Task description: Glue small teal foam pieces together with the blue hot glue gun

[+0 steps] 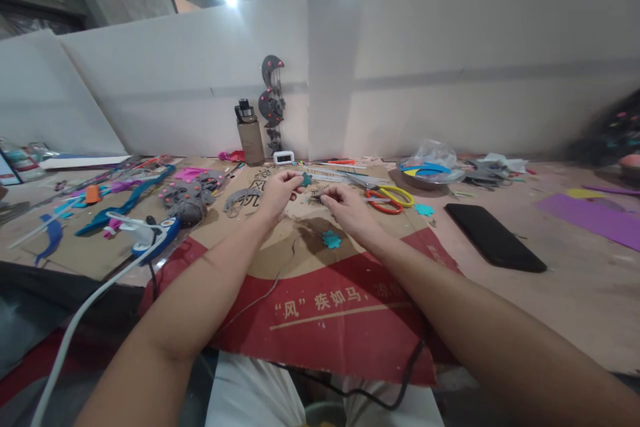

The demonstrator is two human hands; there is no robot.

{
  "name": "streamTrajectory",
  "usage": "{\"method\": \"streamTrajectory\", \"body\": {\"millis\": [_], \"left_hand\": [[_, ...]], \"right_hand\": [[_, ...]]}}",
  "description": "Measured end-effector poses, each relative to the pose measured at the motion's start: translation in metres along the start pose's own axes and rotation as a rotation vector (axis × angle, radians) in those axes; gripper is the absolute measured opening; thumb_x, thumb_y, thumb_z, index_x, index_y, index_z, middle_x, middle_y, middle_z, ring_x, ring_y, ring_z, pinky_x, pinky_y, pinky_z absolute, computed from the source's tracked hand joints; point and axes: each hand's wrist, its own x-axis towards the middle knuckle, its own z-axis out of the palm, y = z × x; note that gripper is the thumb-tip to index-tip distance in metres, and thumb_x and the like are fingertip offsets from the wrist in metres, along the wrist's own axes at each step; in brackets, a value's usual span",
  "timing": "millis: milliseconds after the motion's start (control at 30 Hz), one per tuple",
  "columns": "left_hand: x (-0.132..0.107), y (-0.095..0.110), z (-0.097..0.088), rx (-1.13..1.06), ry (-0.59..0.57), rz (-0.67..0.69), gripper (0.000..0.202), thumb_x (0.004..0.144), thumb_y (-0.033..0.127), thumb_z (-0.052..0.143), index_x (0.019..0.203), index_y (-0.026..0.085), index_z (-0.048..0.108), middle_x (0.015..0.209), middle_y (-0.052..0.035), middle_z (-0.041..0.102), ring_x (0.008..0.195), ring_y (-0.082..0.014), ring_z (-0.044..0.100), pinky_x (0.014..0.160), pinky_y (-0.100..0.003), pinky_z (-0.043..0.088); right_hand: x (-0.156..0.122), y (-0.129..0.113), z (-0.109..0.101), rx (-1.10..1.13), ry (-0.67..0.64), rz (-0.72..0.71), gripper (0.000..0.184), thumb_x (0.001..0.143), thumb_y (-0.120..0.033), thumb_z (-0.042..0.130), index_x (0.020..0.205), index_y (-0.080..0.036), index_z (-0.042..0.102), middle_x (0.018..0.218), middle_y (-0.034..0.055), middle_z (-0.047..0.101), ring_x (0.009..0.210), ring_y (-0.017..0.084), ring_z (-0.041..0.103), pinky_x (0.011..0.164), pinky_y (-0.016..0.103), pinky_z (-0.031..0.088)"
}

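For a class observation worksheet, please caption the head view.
Left hand pinching a small teal cutout, right hand beside it, over cardboard, scissors nearby.

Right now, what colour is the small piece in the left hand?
The small piece is teal, seen in the head view.

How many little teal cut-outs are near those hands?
3. One cut-out is in the fingertips of the left hand; a second lies nearer the person, on the cardboard; a third lies beside the yellow handle. More may be hidden.

Scissor blades (366,183) smooth metal, handles (411,199) plastic; cardboard (350,350) matt; teal flower (331,239) matt; yarn ball (193,212) rough
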Motion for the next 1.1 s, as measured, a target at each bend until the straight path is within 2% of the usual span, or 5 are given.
{"method": "streamTrajectory", "body": {"millis": [233,367,500,700,1100], "left_hand": [[-0.004,0.005,0.003,-0.077,-0.025,0.024,0.02,0.063,0.027,0.073,0.072,0.015,0.058,0.057,0.0031,0.054,0.047,-0.0054,0.048,0.041,-0.017,0.029],[-0.003,0.007,0.002,-0.208,-0.02,0.03,0.025,0.061,0.028,0.075,0.074,0.016,0.058,0.059,0.0047,0.053,0.047,-0.0045,0.048,0.041,-0.017,0.028],[-0.002,0.01,0.0,-0.356,-0.01,0.042,0.028,0.059,0.026,0.076,0.078,0.018,0.057,0.059,0.0061,0.052,0.048,-0.0046,0.05,0.041,-0.016,0.028],[0.001,0.014,-0.006,-0.47,0.013,0.074,0.027,0.062,0.025,0.076,0.08,0.019,0.057,0.057,0.0067,0.051,0.049,-0.0047,0.05,0.041,-0.016,0.029],[0.002,-0.001,-0.002,-0.315,0.101,-0.023,0.023,0.063,0.025,0.075,0.079,0.016,0.06,0.061,0.0054,0.051,0.047,-0.0031,0.048,0.038,-0.015,0.024]], "right_hand": [[-0.007,-0.016,-0.005,-0.147,-0.35,-0.167,0.029,0.086,-0.037,0.045,0.076,-0.018,0.064,0.074,0.0017,0.063,0.069,0.015,0.055,0.065,0.027,0.04],[-0.003,-0.022,-0.02,-0.396,-0.173,-0.223,0.037,0.092,-0.04,0.038,0.077,-0.018,0.065,0.078,0.0043,0.067,0.075,0.018,0.058,0.069,0.028,0.04],[0.012,-0.014,-0.044,-0.714,0.064,-0.025,0.032,0.09,-0.037,0.041,0.084,-0.017,0.064,0.08,0.0083,0.068,0.076,0.02,0.059,0.067,0.028,0.039],[0.016,0.008,-0.046,-1.017,-0.246,0.266,0.039,0.083,-0.048,0.054,0.09,-0.012,0.067,0.085,0.0184,0.069,0.081,0.028,0.066,0.067,0.033,0.045],[0.021,0.021,-0.036,-0.184,0.186,0.194,0.026,0.069,-0.025,0.054,0.094,-0.018,0.058,0.08,0.0051,0.064,0.065,0.019,0.059,0.058,0.031,0.05]]}}
